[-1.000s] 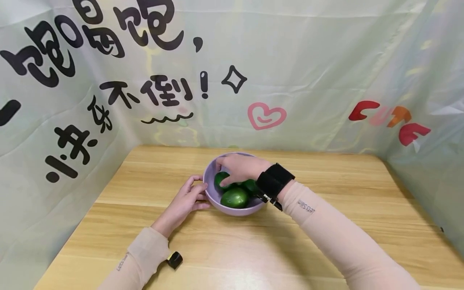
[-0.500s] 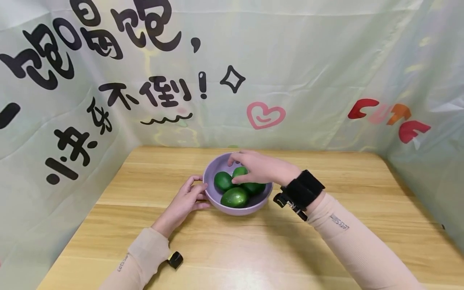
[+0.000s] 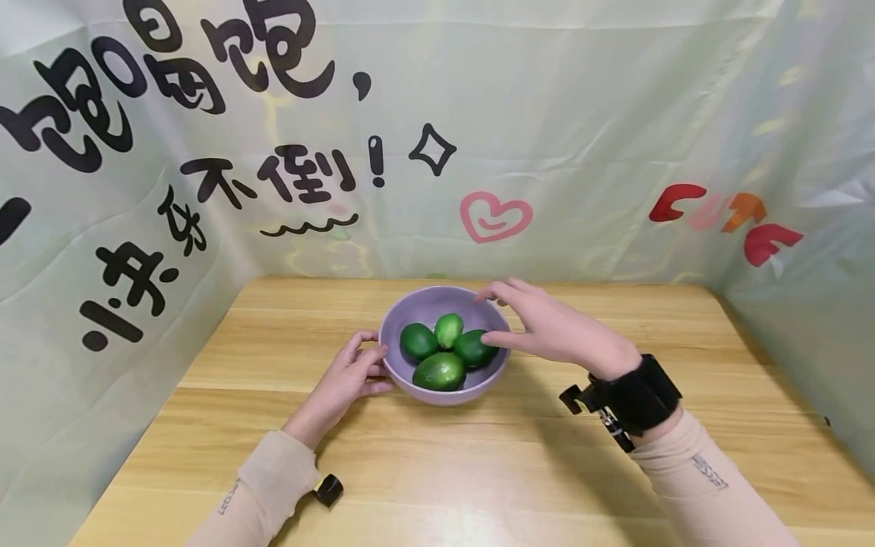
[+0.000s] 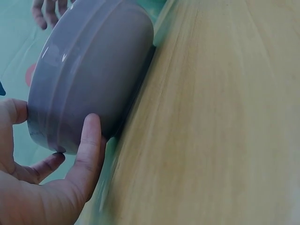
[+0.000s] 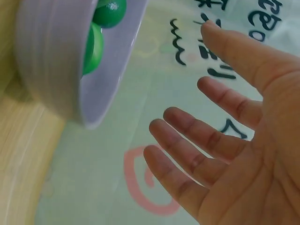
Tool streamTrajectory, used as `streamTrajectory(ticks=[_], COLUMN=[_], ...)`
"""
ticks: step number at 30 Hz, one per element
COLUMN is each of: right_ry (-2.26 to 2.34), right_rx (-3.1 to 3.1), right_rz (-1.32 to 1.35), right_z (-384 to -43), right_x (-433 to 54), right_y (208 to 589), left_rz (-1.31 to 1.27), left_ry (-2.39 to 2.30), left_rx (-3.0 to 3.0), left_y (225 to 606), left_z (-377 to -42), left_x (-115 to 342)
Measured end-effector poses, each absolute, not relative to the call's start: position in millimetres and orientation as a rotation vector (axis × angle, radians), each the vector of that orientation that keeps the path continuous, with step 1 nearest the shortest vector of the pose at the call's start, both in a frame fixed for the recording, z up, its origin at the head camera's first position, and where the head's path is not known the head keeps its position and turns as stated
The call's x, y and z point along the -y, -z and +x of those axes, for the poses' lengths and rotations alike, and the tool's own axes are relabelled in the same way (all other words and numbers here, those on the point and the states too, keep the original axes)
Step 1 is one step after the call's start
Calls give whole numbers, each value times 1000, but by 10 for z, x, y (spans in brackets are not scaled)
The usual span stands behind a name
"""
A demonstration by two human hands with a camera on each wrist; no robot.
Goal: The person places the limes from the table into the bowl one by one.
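Note:
A purple bowl stands toward the back of the table, holding several glossy green avocados; the front avocado lies on its side. My left hand touches the bowl's left side, its fingertips spread along the rim and outer wall. In the left wrist view those fingers lie against the outside of the bowl. My right hand hovers at the bowl's right rim, fingers spread and holding nothing. The right wrist view shows its palm facing the camera, apart from the bowl.
The wooden table is closed in by pale printed curtains at the back and both sides. A black strap with a camera mount circles the right wrist, and a small black camera sits by the left wrist.
My right hand has lifted out of the bowl and moved right to its rim, uncovering the avocados. The left hand stays at the bowl's left side.

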State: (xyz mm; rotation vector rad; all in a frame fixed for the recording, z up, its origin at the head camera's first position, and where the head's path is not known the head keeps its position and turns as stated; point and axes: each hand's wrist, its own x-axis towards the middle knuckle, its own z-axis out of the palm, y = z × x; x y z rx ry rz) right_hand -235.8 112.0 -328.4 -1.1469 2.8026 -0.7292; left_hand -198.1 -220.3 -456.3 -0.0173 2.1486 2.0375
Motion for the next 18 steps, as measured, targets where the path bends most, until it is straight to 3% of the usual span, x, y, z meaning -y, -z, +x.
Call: streamTrajectory(ticks=[18], right_ry=[783], right_rx=[-3049], right_rz=[-959], right_z=[-2025], right_x=[-1760], right_y=[3552], left_rz=[8], left_ry=[-1780], left_rx=[-2545], left_y=[4476], left_z=[-1907], left_x=[2320])
